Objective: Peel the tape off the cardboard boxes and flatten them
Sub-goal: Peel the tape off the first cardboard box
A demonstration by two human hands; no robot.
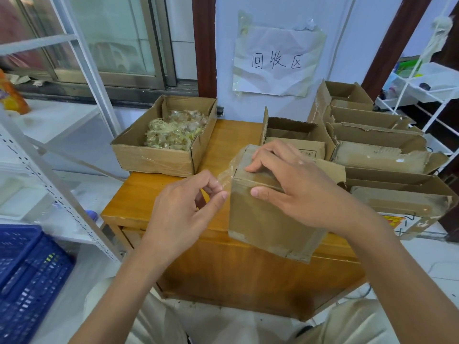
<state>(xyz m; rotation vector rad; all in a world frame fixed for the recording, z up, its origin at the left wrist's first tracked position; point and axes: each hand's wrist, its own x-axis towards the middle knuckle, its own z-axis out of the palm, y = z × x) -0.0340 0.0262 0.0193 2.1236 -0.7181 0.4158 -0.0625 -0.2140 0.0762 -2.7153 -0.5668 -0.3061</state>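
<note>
A small brown cardboard box (263,219) is held above the front of the wooden table (178,214). My right hand (298,184) grips its top, fingers over the upper face and thumb on the near side. A strip of clear tape (227,173) is lifted off the box's top left corner. My left hand (188,209) pinches the free end of that tape between thumb and fingertips, just left of the box.
An open cardboard box (154,157) filled with crumpled peeled tape sits at the table's back left. Several opened boxes (380,150) are stacked at the right. A blue plastic crate (27,274) and a white metal shelf frame (57,192) stand on the left.
</note>
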